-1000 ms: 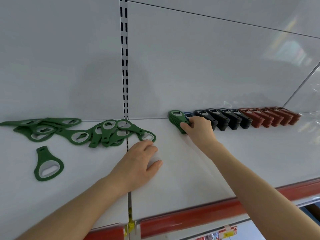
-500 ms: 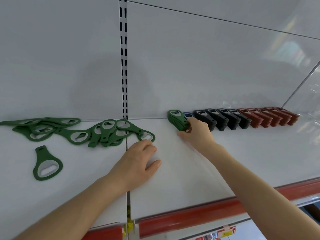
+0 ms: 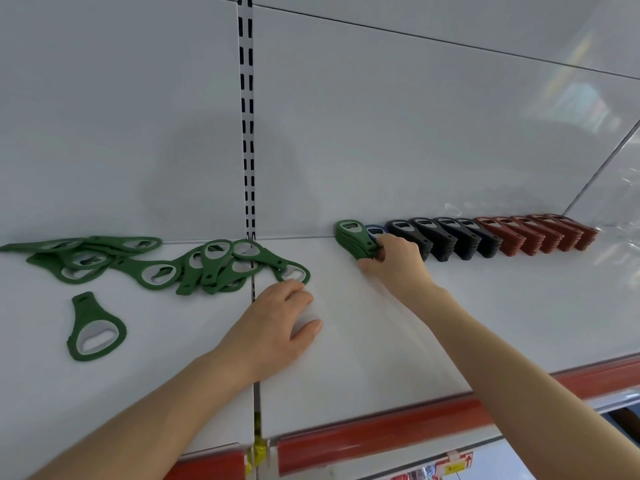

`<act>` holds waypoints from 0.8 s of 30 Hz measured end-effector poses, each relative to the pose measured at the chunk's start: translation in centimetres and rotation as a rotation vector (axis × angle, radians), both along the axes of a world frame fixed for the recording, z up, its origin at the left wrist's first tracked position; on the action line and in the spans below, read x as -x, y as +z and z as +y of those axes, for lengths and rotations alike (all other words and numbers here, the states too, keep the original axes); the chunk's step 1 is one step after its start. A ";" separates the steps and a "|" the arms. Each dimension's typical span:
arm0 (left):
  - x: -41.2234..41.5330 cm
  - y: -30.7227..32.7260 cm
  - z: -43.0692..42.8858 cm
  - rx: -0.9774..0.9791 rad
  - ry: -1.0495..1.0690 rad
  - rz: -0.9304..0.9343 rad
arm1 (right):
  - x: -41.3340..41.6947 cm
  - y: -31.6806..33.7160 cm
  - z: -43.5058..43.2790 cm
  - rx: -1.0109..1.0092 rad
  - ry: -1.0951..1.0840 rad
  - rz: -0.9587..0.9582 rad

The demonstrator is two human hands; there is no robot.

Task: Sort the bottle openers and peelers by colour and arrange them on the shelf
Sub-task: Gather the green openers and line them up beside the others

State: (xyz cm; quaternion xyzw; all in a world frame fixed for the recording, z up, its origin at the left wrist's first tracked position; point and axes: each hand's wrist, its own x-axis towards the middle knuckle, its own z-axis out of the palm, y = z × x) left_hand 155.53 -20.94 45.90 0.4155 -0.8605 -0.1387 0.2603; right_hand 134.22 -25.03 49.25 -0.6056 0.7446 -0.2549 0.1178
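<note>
Right hand (image 3: 394, 261) pinches the green plastic bottle-opener stack (image 3: 353, 237); loose green openers (image 3: 156, 271) lie at ten o'clock from the flat, open left hand (image 3: 273, 327).

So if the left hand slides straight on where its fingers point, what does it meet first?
Probably the nearest loose green bottle opener, lying just ahead of the left hand.

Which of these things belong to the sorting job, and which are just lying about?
In the job: green stack gripped by the right hand; blue opener; black stacks; red stacks; loose green openers; lone green opener; shelf.
Just there: slotted upright; red edge strip; label.
</note>
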 end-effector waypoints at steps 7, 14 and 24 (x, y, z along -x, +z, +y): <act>-0.1 0.0 0.0 0.000 -0.011 -0.007 | -0.3 0.5 0.3 0.033 -0.014 0.048; 0.0 0.0 -0.1 -0.012 -0.007 -0.004 | 0.1 0.4 -0.3 0.037 -0.003 0.010; 0.0 -0.1 -0.1 0.001 -0.013 -0.008 | -0.8 0.8 0.3 0.058 0.004 0.148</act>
